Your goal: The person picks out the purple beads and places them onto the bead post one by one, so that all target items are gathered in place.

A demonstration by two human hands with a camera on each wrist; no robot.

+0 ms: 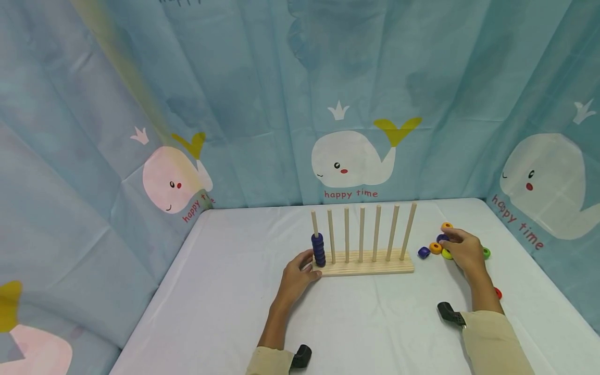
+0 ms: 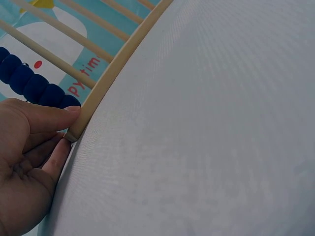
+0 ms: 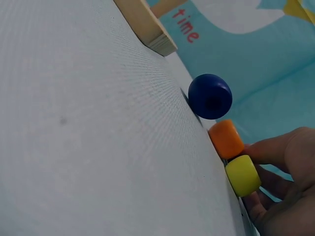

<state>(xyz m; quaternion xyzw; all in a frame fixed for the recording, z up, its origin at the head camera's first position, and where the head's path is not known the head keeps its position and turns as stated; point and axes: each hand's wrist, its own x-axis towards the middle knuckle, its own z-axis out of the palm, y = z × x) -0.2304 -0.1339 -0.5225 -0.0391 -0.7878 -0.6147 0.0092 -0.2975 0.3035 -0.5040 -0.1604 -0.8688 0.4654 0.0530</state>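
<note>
A wooden peg rack with a row of upright rods stands on the table. Dark blue beads are stacked on its leftmost rod. My left hand grips the left end of the rack's base, thumb on the front edge and fingers around the end. At the right, my right hand is among loose beads, its thumb and forefinger around a dark blue bead. Beside that hand lie another blue bead, an orange bead and a yellow bead.
Another orange bead lies behind the right hand. A green bead sits to its right, and a red bead is partly hidden by the right forearm. A blue whale-print curtain hangs around the white-covered table.
</note>
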